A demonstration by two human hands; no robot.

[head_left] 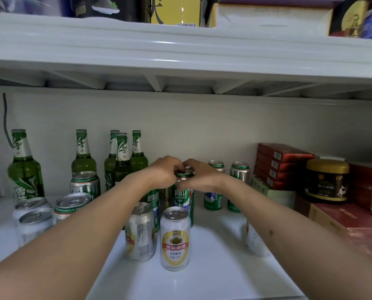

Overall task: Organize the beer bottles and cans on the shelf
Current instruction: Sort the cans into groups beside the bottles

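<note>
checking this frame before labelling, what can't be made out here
Head view:
- Top of the green can: covered by the left hand and right hand.
- Can under the right forearm: label hidden.
- Top-shelf boxes: cut off by the frame edge.
- Jar label: too small.

Bottles [115,161] stand at back, frame's left-centre, w/ cans [175,239] in front & lower left on shelf [213,267]. Two cans [226,187] centre-right; boxes [282,167] & jar [326,180] at right.
</note>
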